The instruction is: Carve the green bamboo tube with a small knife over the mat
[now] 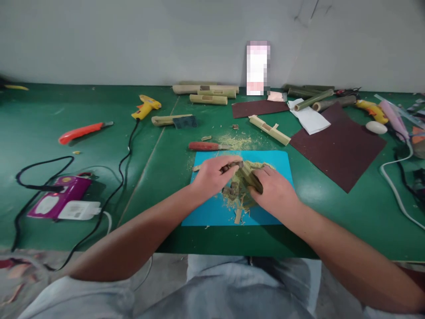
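Both hands meet over a blue mat on the green table. My right hand is closed around a short green bamboo piece, held slanted. My left hand is closed on a small dark tool or scrap whose tip touches the bamboo's upper end; I cannot make out what it is. Pale green shavings lie heaped on the mat under the hands.
A red-handled carving knife lies just beyond the mat. Bamboo tubes, dark sandpaper sheets, a yellow glue gun, an orange utility knife, a purple device with black cables and white paper lie around.
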A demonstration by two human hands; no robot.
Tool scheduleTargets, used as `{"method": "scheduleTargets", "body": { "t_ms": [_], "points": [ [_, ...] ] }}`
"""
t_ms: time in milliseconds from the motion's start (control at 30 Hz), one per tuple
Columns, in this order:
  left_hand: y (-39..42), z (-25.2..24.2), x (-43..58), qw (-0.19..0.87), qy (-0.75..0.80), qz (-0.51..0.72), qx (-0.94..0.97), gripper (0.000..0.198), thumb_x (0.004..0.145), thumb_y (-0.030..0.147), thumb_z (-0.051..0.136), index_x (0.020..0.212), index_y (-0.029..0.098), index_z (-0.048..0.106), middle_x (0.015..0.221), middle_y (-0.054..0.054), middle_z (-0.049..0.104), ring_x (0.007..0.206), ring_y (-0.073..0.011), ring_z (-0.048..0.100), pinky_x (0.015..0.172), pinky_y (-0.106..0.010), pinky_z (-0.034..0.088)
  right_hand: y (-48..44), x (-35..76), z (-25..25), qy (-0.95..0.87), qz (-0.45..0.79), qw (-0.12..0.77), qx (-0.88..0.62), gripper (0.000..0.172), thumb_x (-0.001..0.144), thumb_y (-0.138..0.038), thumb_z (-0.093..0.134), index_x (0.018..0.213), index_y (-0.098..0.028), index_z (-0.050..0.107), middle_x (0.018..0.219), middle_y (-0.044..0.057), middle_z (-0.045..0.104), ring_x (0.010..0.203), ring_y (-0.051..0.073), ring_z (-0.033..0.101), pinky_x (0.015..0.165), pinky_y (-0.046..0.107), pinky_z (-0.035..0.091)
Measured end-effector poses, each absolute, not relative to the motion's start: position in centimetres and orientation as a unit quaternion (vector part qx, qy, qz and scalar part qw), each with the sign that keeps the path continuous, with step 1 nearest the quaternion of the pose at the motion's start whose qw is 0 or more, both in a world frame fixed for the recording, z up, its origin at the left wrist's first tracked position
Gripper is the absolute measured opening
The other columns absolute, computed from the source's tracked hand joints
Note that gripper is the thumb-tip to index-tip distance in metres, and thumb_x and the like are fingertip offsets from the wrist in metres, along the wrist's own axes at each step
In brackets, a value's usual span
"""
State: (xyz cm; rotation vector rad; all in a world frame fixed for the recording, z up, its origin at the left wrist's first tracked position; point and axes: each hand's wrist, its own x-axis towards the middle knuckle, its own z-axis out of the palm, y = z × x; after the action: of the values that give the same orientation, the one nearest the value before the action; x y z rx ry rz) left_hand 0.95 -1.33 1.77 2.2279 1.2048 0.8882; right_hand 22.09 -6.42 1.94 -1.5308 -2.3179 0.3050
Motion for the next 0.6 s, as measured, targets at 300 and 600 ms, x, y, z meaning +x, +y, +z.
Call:
{"method": "scheduleTargets", "body": {
  "t_ms": [300, 600],
  "points": [
    [-1.2, 2.5, 1.0, 0.401, 0.494, 0.336, 0.695, 0.034, 0.089, 0.032, 0.063, 0.118, 0.015, 0.071, 0.076, -0.001, 0.07, 0.051, -0.0085, 0.055, 0.049, -0.02, 0.046, -6.5, 22.0, 2.1, -0.813, 0.111, 0.177, -0.543, 0.019, 0.086, -0.024, 0.059, 0.103, -0.017, 0.063, 0.098, 0.012, 0.065, 0.1, 0.029, 0.06, 0.088, 0.043, 0.05],
    [-0.2, 1.2, 0.5, 0.159, 0.526, 0.349, 0.759, 0.021, 0.09, 0.028, 0.066, 0.108, 0.021, 0.074, 0.09, -0.001, 0.077, 0.069, -0.0122, 0.066, 0.067, -0.022, 0.051, -6.5, 22.0, 2.2, -0.818, 0.107, 0.166, -0.541, 0.02, 0.087, -0.025, 0.06, 0.104, -0.016, 0.063, 0.102, 0.013, 0.065, 0.102, 0.03, 0.06, 0.091, 0.044, 0.05]
  ]
}}
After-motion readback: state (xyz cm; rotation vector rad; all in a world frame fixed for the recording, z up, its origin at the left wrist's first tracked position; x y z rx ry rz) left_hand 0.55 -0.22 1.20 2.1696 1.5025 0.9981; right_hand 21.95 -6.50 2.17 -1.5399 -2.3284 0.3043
